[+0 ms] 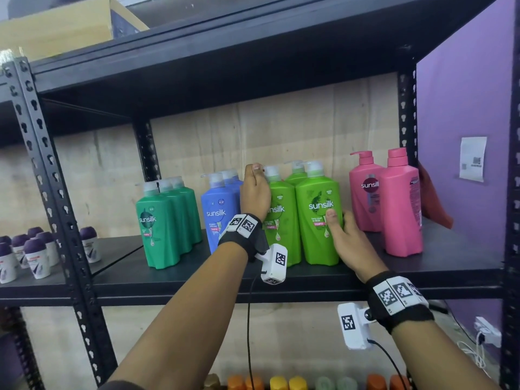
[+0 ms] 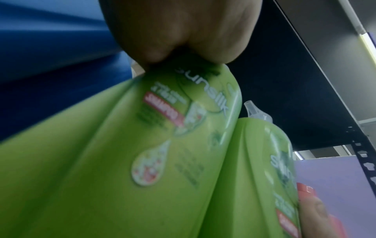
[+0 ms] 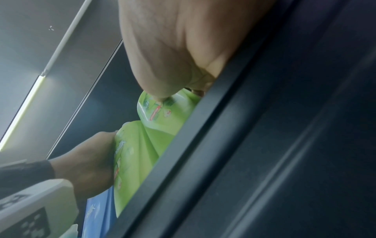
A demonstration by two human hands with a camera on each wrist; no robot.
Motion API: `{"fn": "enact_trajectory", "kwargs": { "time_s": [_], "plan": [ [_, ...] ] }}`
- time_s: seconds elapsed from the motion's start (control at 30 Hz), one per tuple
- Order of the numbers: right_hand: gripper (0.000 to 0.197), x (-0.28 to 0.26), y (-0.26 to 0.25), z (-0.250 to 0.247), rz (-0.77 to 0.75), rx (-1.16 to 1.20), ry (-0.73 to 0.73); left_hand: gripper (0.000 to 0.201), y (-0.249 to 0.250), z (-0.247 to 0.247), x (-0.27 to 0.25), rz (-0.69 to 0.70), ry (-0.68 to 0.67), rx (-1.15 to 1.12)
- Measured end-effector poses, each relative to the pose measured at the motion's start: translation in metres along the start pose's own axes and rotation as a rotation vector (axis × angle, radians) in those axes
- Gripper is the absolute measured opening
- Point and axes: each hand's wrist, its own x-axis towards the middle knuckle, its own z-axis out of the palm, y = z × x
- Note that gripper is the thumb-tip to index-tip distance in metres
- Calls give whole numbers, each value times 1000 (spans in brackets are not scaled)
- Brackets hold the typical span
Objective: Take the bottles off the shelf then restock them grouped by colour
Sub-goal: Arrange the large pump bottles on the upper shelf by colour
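On the black shelf board (image 1: 439, 263) the shampoo pump bottles stand in colour groups: dark green bottles (image 1: 160, 229), blue bottles (image 1: 221, 218), lime green bottles, pink bottles (image 1: 399, 209). My left hand (image 1: 254, 192) holds the left lime bottle (image 1: 281, 223) at its upper left side, thumb up beside the pump. My right hand (image 1: 344, 235) grips the right lime bottle (image 1: 315, 229) low on its right side, thumb on the label. A third lime bottle (image 1: 297, 175) stands behind. The left wrist view shows both lime bottles (image 2: 122, 161) touching side by side. In the right wrist view the right lime bottle (image 3: 162, 112) shows above the shelf's front edge (image 3: 223, 145).
Small purple-capped bottles (image 1: 33, 254) fill the neighbouring shelf on the left. A cardboard box (image 1: 56, 26) lies on the top board. An orange-red object (image 1: 433, 198) sits behind the pink bottles by the purple wall (image 1: 464, 108). Orange and yellow caps (image 1: 281, 382) show on the shelf below.
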Motion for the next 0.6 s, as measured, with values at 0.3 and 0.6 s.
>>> {"fn": "enact_trajectory", "kwargs": {
  "time_s": [0.3,0.6],
  "plan": [
    [63,2,0,2,6,62,-43,78,0,-46,-18,-150,-530,104],
    [47,1,-4,1,68,123,43,58,-28,-56,-36,-387,-814,-15]
  ]
}}
